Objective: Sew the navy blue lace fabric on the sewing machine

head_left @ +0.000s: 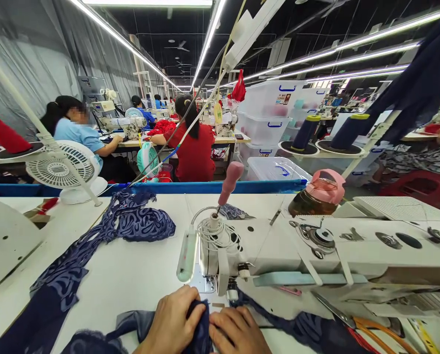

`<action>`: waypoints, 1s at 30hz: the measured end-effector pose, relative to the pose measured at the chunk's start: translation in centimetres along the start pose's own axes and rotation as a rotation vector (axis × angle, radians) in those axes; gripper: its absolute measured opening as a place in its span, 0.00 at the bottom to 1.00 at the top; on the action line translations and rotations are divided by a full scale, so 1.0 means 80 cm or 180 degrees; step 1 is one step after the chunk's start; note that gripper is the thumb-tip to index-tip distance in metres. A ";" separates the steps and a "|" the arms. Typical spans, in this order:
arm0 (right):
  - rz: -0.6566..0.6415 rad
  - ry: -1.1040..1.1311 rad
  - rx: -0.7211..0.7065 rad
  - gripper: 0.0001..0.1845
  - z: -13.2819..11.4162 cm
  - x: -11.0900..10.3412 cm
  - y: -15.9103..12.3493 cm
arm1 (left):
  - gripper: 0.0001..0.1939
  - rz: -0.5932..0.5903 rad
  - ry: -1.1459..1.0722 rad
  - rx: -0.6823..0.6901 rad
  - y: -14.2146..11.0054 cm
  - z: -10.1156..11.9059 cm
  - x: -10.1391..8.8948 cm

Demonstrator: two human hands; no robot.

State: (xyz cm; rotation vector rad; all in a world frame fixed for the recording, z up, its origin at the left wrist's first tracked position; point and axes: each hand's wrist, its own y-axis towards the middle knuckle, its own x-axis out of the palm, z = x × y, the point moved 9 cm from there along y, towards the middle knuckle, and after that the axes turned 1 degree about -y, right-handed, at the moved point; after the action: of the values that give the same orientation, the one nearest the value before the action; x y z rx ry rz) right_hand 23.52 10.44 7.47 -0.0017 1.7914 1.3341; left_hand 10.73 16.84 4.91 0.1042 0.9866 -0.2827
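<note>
Head view showed the white bench point(131, 275) running wide before you, with the sewing machine point(316, 250) lying along its right half, the largest thing on it. A long strip of navy lace point(94, 241) trailed from the bench's far middle down toward its near left corner. At the far left edge stood a white desk fan point(63, 169), and near the far edge behind the machine sat a bottle with a pink cap point(318, 194). Orange-handled scissors point(367, 327) lay toward the near right corner. At the near edge, just in front of the machine's needle end, your hands met on a navy fabric piece point(201, 334). Your left hand point(173, 322) was curled over it, fingers pressing the cloth down. Your right hand point(238, 332) lay just beside, its fingers closed against the same piece, touching the left. Beyond the bench, other people sat sewing at their own tables.
</note>
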 end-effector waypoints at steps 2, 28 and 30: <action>0.0042 0.0015 0.0011 0.29 0.000 -0.003 0.004 | 0.05 -0.0117 0.0041 -0.0283 0.004 -0.007 0.005; -0.0633 0.0390 0.0607 0.11 0.029 -0.004 0.020 | 0.06 -0.0029 0.0218 -0.0446 0.008 -0.019 0.012; -0.0784 0.0240 0.0659 0.15 0.033 0.000 0.021 | 0.05 0.0196 0.0339 -0.0240 0.005 -0.018 0.010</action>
State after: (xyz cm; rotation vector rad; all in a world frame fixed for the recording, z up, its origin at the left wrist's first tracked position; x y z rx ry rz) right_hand 24.39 13.22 8.68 -0.1568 1.9166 0.9831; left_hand 10.09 17.40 3.45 0.0813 1.0965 -0.1846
